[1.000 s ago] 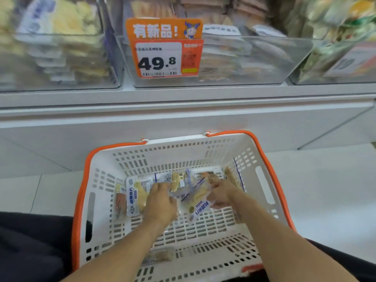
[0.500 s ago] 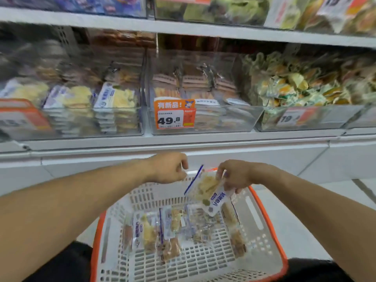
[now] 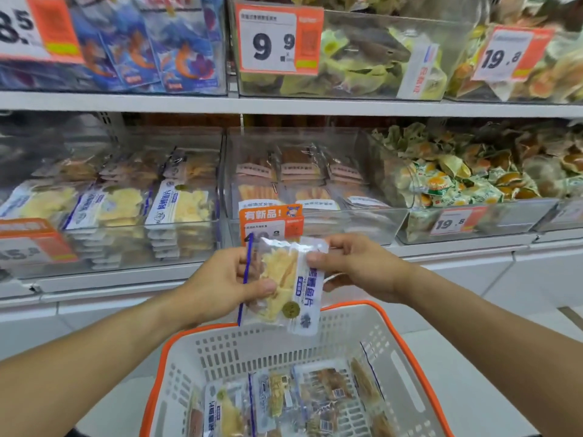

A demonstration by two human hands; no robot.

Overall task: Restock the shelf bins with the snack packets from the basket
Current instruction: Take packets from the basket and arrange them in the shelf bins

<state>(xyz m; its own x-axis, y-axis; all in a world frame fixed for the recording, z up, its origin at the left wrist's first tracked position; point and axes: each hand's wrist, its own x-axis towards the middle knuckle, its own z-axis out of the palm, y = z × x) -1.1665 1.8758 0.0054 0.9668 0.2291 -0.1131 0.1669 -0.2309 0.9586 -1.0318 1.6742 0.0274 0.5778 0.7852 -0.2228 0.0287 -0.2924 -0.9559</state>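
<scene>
While both hands hold it up above the basket [image 3: 407,370], the snack packet [image 3: 285,288] hangs at 6 o'clock from the orange price tag [image 3: 270,222]. The left hand [image 3: 220,285] and right hand [image 3: 353,266] each pinch a side. More packets [image 3: 284,402] lie in the basket.

Orange-and-white price tags hang along the shelving: one reading 9.9 [image 3: 279,42] up top, two reading 19.8 [image 3: 504,56] [image 3: 451,223], and a partly hidden tag [image 3: 271,223] at centre. Pale floor tiles [image 3: 492,370] lie below the white base panel [image 3: 473,275].
</scene>
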